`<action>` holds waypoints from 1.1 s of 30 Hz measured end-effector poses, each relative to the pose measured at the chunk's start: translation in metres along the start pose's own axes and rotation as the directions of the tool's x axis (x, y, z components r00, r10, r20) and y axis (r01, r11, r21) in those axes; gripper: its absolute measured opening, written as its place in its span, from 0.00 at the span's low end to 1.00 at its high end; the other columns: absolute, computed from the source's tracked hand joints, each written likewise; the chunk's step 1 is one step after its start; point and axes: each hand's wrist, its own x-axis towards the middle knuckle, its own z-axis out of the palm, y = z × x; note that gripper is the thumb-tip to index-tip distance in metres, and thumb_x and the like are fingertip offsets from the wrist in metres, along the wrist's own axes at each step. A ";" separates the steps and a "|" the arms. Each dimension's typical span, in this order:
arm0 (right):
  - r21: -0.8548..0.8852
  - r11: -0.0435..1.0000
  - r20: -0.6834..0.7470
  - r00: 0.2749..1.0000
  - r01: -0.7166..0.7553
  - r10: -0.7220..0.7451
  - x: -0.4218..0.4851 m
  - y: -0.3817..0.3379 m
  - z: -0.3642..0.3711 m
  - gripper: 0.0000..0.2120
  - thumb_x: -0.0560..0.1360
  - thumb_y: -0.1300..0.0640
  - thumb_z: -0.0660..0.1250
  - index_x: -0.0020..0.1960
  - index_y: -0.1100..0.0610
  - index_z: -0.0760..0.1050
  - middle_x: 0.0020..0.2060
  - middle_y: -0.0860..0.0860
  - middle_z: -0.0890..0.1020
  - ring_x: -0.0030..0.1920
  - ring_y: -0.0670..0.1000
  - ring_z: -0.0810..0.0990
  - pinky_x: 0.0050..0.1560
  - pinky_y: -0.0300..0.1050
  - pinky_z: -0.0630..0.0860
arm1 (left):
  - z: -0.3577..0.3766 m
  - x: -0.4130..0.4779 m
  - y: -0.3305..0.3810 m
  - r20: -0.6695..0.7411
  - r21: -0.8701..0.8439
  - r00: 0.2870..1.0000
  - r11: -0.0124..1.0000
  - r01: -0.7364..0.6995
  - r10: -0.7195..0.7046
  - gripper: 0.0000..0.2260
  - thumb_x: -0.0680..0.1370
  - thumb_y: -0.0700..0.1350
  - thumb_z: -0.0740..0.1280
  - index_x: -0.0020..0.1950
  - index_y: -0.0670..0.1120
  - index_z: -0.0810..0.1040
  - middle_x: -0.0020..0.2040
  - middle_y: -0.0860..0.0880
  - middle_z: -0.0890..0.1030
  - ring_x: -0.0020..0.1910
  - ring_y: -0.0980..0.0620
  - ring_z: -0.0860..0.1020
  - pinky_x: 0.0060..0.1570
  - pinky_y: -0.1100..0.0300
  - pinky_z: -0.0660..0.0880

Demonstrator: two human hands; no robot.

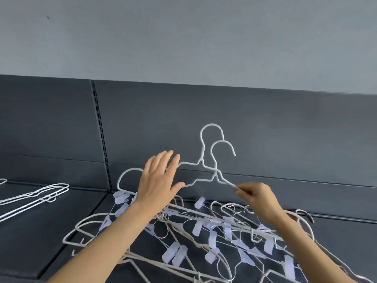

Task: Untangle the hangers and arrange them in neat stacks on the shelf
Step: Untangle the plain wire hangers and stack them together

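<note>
Two white wire hangers (pixel 212 154) are lifted above the pile, hooks up against the dark back panel. My right hand (pixel 256 196) pinches their right shoulder wires. With fingers straight, my left hand (pixel 160 180) reaches to their left shoulder wires, thumb under one wire. Below lies a tangled pile of white hangers with pale clips (pixel 204 231) on the dark shelf (pixel 51 242). A small stack of plain white hangers (pixel 34 198) rests on the shelf at the left.
A slotted upright strip (pixel 101 135) divides the dark back panels. Behind and above is a grey wall (pixel 183 37). Another hanger tip (pixel 2 181) shows at the far left edge.
</note>
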 end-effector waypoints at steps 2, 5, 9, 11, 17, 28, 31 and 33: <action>0.015 0.997 0.040 0.997 0.072 -0.073 0.000 -0.011 0.002 0.11 0.75 0.57 0.64 0.36 0.60 0.76 0.21 0.48 0.64 0.27 0.47 0.59 0.32 0.43 0.60 | -0.005 0.000 -0.003 0.166 0.108 0.986 0.994 -0.013 -0.005 0.41 0.59 0.64 0.73 0.66 0.46 0.69 0.60 0.43 0.79 0.60 0.44 0.77 0.62 0.43 0.68; 0.046 0.987 0.102 0.983 0.151 -0.155 0.004 -0.025 0.010 0.12 0.75 0.58 0.64 0.35 0.62 0.72 0.22 0.48 0.63 0.28 0.47 0.58 0.31 0.42 0.59 | -0.019 -0.008 -0.009 0.305 0.126 0.950 0.992 0.025 -0.063 0.42 0.64 0.65 0.71 0.71 0.49 0.61 0.59 0.46 0.78 0.59 0.46 0.77 0.67 0.47 0.65; 0.084 0.969 0.146 0.959 0.232 -0.242 0.006 -0.048 0.023 0.11 0.75 0.62 0.63 0.37 0.67 0.71 0.27 0.53 0.65 0.28 0.47 0.59 0.30 0.38 0.59 | -0.039 -0.021 -0.028 0.271 0.086 0.955 0.992 0.098 -0.117 0.33 0.69 0.55 0.70 0.70 0.47 0.62 0.49 0.47 0.80 0.47 0.47 0.80 0.50 0.52 0.76; 0.105 0.955 0.149 0.945 0.277 -0.291 0.007 -0.064 0.030 0.09 0.75 0.65 0.63 0.38 0.69 0.70 0.29 0.60 0.67 0.26 0.49 0.67 0.32 0.40 0.63 | -0.048 -0.024 -0.044 0.191 0.128 0.977 0.989 0.075 -0.098 0.32 0.64 0.50 0.75 0.65 0.45 0.69 0.37 0.50 0.81 0.33 0.51 0.80 0.32 0.58 0.77; 0.022 0.920 0.099 0.915 0.391 -0.391 0.022 -0.111 0.056 0.05 0.74 0.62 0.63 0.42 0.62 0.76 0.32 0.57 0.78 0.36 0.58 0.72 0.44 0.52 0.74 | -0.075 -0.036 -0.100 0.197 0.147 0.976 0.987 0.067 -0.095 0.09 0.69 0.40 0.73 0.47 0.42 0.80 0.25 0.49 0.78 0.21 0.48 0.76 0.18 0.57 0.73; -0.079 0.859 0.086 0.862 0.506 -0.500 0.049 -0.227 0.196 0.10 0.77 0.52 0.61 0.46 0.57 0.78 0.37 0.52 0.83 0.38 0.54 0.78 0.40 0.41 0.70 | -0.125 -0.136 -0.236 0.436 -0.017 0.747 0.825 0.564 -0.502 0.32 0.75 0.59 0.63 0.75 0.53 0.53 0.62 0.47 0.76 0.61 0.48 0.74 0.58 0.53 0.72; -0.030 0.887 0.169 0.877 0.461 -0.450 0.063 -0.270 0.242 0.12 0.77 0.53 0.62 0.45 0.61 0.78 0.31 0.57 0.78 0.31 0.53 0.69 0.33 0.40 0.66 | -0.145 -0.170 -0.283 0.618 0.137 0.656 0.881 0.452 -0.433 0.50 0.64 0.67 0.68 0.75 0.56 0.39 0.74 0.51 0.60 0.72 0.50 0.61 0.69 0.52 0.63; 0.041 0.891 0.242 0.860 0.453 -0.449 0.072 -0.297 0.274 0.11 0.76 0.54 0.63 0.47 0.62 0.78 0.39 0.58 0.82 0.39 0.58 0.76 0.41 0.46 0.72 | -0.154 -0.190 -0.313 0.699 0.185 0.587 0.896 0.404 -0.408 0.55 0.61 0.67 0.70 0.73 0.59 0.33 0.76 0.52 0.51 0.74 0.50 0.54 0.71 0.51 0.59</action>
